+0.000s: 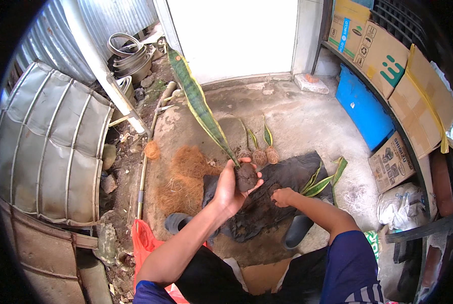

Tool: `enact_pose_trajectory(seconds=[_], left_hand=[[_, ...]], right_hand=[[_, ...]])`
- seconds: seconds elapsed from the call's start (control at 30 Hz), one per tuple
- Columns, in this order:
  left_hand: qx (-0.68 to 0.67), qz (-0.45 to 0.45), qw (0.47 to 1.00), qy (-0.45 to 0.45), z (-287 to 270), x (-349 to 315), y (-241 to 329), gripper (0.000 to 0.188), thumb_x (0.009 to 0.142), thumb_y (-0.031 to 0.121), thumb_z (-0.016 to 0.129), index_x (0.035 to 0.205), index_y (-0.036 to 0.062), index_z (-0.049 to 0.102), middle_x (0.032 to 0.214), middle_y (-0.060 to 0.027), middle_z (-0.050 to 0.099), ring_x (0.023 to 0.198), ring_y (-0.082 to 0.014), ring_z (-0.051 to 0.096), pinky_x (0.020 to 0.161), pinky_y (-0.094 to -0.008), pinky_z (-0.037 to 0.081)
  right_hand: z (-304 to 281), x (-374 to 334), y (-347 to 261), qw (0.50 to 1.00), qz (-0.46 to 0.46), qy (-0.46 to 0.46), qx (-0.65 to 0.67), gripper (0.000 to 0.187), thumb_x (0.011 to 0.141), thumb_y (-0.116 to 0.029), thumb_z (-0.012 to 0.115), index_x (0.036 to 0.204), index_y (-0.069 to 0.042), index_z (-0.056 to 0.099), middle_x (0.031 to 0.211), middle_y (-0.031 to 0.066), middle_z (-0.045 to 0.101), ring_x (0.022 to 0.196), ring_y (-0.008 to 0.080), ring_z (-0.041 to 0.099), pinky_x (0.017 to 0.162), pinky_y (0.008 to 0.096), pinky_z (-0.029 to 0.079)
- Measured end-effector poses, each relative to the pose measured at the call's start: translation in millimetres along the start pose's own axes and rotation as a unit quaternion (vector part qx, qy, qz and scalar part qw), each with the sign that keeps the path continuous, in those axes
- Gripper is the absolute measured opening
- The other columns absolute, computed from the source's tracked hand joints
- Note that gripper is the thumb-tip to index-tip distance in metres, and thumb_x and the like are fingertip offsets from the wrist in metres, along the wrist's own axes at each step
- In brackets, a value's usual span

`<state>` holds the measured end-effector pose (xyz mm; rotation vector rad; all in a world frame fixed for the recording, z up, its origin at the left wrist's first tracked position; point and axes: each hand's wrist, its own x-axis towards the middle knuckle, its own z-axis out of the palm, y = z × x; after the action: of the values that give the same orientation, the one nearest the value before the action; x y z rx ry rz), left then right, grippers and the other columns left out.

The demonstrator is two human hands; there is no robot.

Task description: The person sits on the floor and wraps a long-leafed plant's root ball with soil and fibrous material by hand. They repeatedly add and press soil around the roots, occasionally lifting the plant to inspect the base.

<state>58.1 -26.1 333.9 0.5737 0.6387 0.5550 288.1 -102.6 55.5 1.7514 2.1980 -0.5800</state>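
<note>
My left hand (230,190) cups a dark ball of soil (246,177) from below, fingers wrapped round it. Out of that ball rises a snake plant (198,104), its one long yellow-edged leaf leaning to the far left. My right hand (283,197) is low over the black sheet (246,223), fingers curled together at a dark clump of soil (275,187); its fingertips are partly hidden. Just right of it lie loose snake plant leaves (320,186). Beyond the sheet stand several small snake plants with fibre-wrapped root balls (259,156).
Brown coconut fibre (186,172) is heaped left of the sheet. A red plastic bag (144,245) lies at my left. Cardboard boxes (383,55) and a blue panel (362,107) line the right side. A white pole (100,66) and metal sheeting (54,147) bound the left.
</note>
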Motion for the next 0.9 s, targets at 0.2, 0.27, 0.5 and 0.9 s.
enact_pose_trajectory(seconds=[0.2, 0.27, 0.5, 0.9], left_hand=[[-0.017, 0.008, 1.0, -0.009, 5, -5, 0, 0.032, 0.101, 0.033, 0.029, 0.105, 0.0104, 0.051, 0.096, -0.0066, 0.057, 0.087, -0.0227, 0.061, 0.08, -0.0395, 0.054], [-0.035, 0.005, 0.999, -0.02, 8, -6, 0, 0.03, 0.101, 0.033, 0.031, 0.103, 0.0103, 0.051, 0.093, -0.0057, 0.057, 0.084, -0.0226, 0.061, 0.078, -0.039, 0.054], [-0.047, 0.001, 0.998, -0.035, 6, -7, -2, 0.029, 0.1, 0.033, 0.033, 0.101, 0.0109, 0.052, 0.091, -0.0051, 0.058, 0.081, -0.0228, 0.061, 0.074, -0.0383, 0.054], [-0.026, -0.047, 0.998, -0.04, 10, -2, -6, 0.041, 0.104, 0.035, 0.02, 0.102, 0.0092, 0.051, 0.094, -0.0081, 0.056, 0.081, -0.0224, 0.061, 0.076, -0.0396, 0.055]], right_hand=[[-51, -1, -13, 0.96, 0.092, -0.141, 0.221, 0.041, 0.089, -0.027, 0.064, 0.121, -0.002, 0.061, 0.115, 0.0146, 0.065, 0.106, 0.0317, 0.062, 0.091, 0.0435, 0.051], [-47, -8, -2, 0.842, 0.106, -0.137, 0.511, 0.04, 0.089, -0.025, 0.066, 0.119, 0.002, 0.061, 0.112, 0.0139, 0.065, 0.104, 0.0273, 0.063, 0.09, 0.0384, 0.052], [-171, -48, -28, 0.681, 0.026, 0.006, 0.732, 0.044, 0.092, -0.024, 0.065, 0.118, 0.01, 0.056, 0.106, 0.0138, 0.063, 0.092, 0.0195, 0.066, 0.084, 0.032, 0.056], [-328, -157, -94, 0.71, 0.044, 0.301, 0.635, 0.032, 0.091, -0.022, 0.066, 0.109, 0.005, 0.065, 0.097, 0.0111, 0.067, 0.084, 0.0163, 0.067, 0.074, 0.0289, 0.056]])
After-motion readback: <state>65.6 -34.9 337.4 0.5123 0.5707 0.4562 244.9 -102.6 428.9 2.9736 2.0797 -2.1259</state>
